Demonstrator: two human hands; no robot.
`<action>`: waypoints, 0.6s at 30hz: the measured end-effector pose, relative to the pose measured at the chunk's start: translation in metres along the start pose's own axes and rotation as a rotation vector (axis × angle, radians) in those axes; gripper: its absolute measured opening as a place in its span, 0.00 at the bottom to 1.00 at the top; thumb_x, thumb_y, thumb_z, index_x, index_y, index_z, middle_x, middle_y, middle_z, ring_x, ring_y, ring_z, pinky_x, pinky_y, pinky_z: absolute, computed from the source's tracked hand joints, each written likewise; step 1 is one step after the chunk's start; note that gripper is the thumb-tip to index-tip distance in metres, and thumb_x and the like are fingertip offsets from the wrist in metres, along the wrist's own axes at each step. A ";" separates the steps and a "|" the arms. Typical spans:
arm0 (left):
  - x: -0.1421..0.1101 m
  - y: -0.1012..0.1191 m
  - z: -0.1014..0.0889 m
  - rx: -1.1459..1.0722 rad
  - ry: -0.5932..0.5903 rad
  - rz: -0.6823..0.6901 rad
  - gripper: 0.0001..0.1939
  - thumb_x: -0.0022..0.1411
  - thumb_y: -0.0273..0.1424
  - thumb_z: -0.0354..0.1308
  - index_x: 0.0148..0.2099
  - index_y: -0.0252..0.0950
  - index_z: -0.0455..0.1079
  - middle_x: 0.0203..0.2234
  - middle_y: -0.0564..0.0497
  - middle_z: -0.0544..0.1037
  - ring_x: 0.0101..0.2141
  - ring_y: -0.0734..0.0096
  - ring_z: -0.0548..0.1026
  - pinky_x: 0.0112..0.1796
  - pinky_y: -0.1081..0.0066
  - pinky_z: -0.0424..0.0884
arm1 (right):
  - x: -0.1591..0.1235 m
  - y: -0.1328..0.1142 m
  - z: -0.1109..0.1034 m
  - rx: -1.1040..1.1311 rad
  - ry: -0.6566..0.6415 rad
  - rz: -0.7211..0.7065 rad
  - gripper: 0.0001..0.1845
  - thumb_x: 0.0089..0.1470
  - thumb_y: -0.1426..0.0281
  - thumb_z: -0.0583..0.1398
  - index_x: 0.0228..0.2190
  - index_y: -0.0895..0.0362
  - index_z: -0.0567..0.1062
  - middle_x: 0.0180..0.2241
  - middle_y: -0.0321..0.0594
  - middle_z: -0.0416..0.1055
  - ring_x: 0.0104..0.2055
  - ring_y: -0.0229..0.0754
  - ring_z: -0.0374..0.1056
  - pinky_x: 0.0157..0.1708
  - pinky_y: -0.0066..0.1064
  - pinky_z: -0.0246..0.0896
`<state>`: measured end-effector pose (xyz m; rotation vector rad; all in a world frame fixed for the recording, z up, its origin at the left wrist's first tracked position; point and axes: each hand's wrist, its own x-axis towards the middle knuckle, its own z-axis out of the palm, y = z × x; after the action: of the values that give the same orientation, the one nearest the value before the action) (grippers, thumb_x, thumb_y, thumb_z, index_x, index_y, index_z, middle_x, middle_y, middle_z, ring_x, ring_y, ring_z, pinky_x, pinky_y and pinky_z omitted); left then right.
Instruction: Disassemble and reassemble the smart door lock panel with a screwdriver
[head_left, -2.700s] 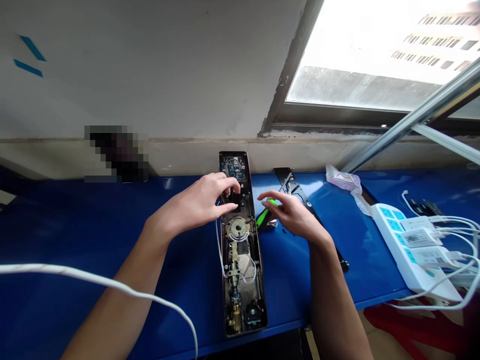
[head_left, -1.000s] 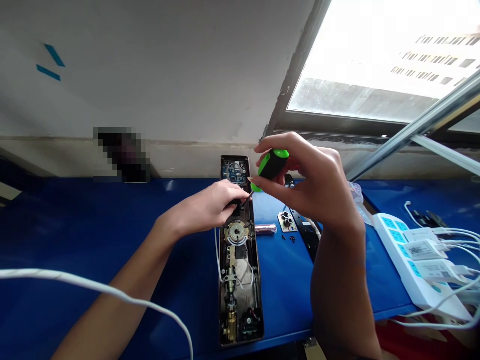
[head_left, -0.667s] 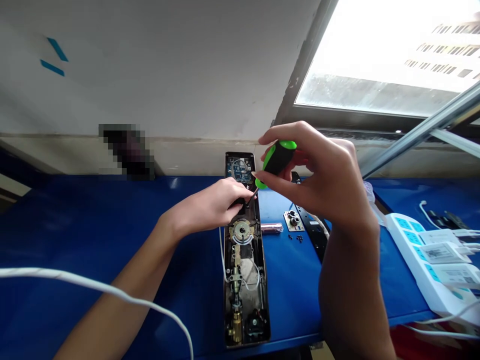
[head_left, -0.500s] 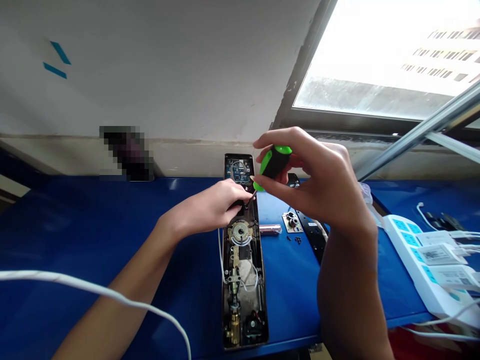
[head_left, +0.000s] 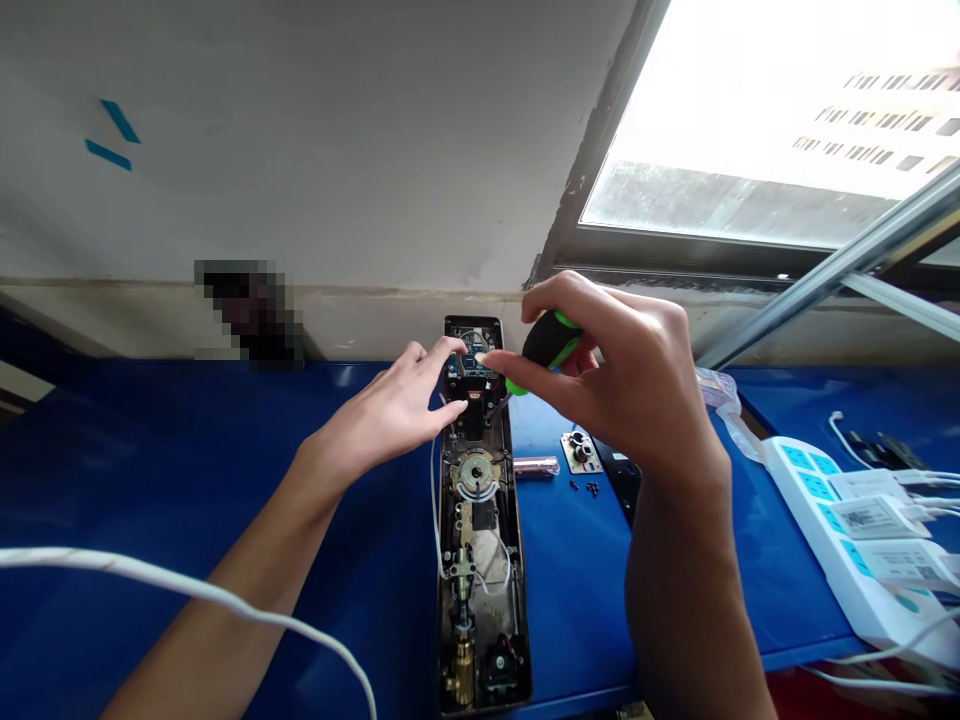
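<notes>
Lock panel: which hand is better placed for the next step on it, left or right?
Right, probably: the right hand grips the green-and-black screwdriver, its tip down by the upper part of the lock panel. The left hand shows no tool and sits spread at the panel's top, better suited to steadying.

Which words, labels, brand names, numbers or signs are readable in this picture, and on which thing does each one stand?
No text can be read clearly.
Printed labels on the white plugs in the power strip: too small to read.
Markings on the circuit board: too small to read.
</notes>
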<state>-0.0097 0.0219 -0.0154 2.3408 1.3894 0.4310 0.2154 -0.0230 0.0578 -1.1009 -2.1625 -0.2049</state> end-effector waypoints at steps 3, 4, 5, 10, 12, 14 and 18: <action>0.001 -0.002 0.000 -0.046 -0.088 0.042 0.32 0.67 0.40 0.56 0.70 0.45 0.54 0.46 0.45 0.77 0.45 0.54 0.78 0.44 0.61 0.73 | 0.000 -0.002 0.000 0.058 -0.010 -0.011 0.09 0.62 0.62 0.66 0.39 0.54 0.74 0.29 0.36 0.75 0.27 0.36 0.65 0.28 0.33 0.62; 0.002 -0.002 0.000 -0.058 -0.118 0.053 0.32 0.66 0.39 0.56 0.69 0.44 0.54 0.42 0.46 0.78 0.41 0.56 0.79 0.39 0.64 0.73 | 0.000 -0.003 0.000 0.076 -0.020 -0.017 0.09 0.62 0.62 0.65 0.39 0.54 0.74 0.30 0.36 0.75 0.27 0.36 0.66 0.28 0.33 0.62; 0.002 -0.002 0.000 -0.069 -0.144 0.052 0.31 0.66 0.38 0.55 0.69 0.43 0.54 0.37 0.49 0.78 0.35 0.59 0.78 0.34 0.66 0.71 | 0.000 -0.003 -0.001 0.089 -0.025 -0.020 0.09 0.63 0.62 0.65 0.39 0.54 0.75 0.31 0.37 0.76 0.27 0.36 0.67 0.28 0.33 0.62; 0.004 -0.001 0.001 -0.127 -0.179 0.036 0.24 0.63 0.35 0.55 0.61 0.42 0.59 0.25 0.56 0.72 0.22 0.68 0.71 0.24 0.70 0.60 | 0.000 -0.005 -0.002 0.108 -0.029 0.000 0.09 0.64 0.61 0.63 0.38 0.53 0.75 0.30 0.36 0.76 0.27 0.37 0.67 0.28 0.34 0.63; 0.004 -0.001 0.000 -0.138 -0.194 0.034 0.21 0.63 0.34 0.55 0.58 0.42 0.60 0.24 0.57 0.72 0.21 0.68 0.70 0.24 0.70 0.59 | -0.001 -0.006 -0.004 0.142 -0.051 0.017 0.07 0.64 0.62 0.63 0.38 0.52 0.76 0.30 0.36 0.76 0.28 0.37 0.68 0.30 0.34 0.65; 0.003 0.001 -0.003 -0.148 -0.219 0.038 0.20 0.62 0.34 0.56 0.56 0.43 0.60 0.23 0.57 0.71 0.21 0.68 0.70 0.24 0.70 0.60 | -0.001 -0.008 -0.007 0.179 -0.089 0.038 0.05 0.64 0.63 0.63 0.38 0.52 0.76 0.32 0.36 0.77 0.30 0.38 0.70 0.32 0.34 0.67; 0.000 0.004 -0.007 -0.155 -0.257 0.059 0.21 0.61 0.32 0.56 0.56 0.43 0.60 0.24 0.57 0.73 0.23 0.67 0.72 0.25 0.71 0.62 | -0.002 -0.012 -0.012 0.209 -0.138 0.052 0.04 0.64 0.65 0.62 0.37 0.52 0.75 0.32 0.36 0.76 0.31 0.38 0.70 0.33 0.33 0.67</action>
<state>-0.0092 0.0213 -0.0075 2.2242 1.1292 0.2343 0.2133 -0.0375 0.0674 -1.0755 -2.2143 0.1213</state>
